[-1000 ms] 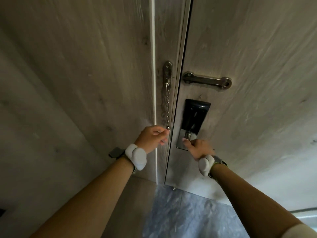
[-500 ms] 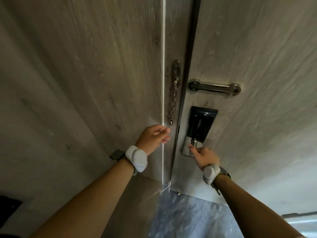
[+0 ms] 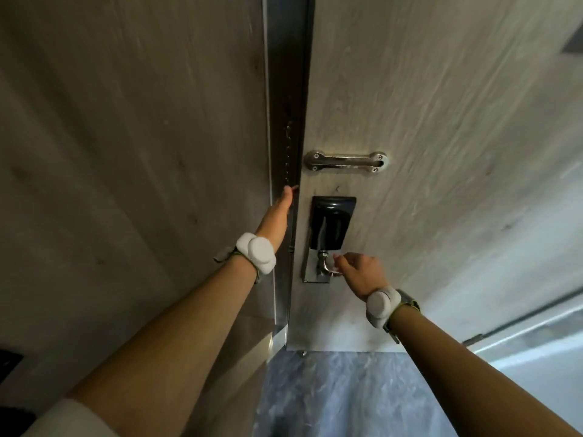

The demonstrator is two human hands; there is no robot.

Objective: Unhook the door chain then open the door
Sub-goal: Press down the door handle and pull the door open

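Note:
The door chain (image 3: 288, 152) hangs straight down in the dark gap (image 3: 288, 74) between the frame and the wooden door (image 3: 441, 121), free of the metal slide track (image 3: 345, 161) on the door. My left hand (image 3: 277, 212) reaches up along the door's edge, fingers straight, its tips at the chain's lower end. Lower down, my right hand (image 3: 358, 272) curls round the end of the silver lever handle (image 3: 322, 266) beneath the black lock body (image 3: 331, 222). The door stands slightly ajar.
A wood-grain wall panel (image 3: 126, 137) fills the left side. Grey marbled floor (image 3: 331, 392) lies below the door. A pale surface with a dark rail (image 3: 520, 323) runs at the lower right.
The gap between door and frame has widened and darkened. My left hand has risen and straightened along the door edge. My right hand stays on the lever.

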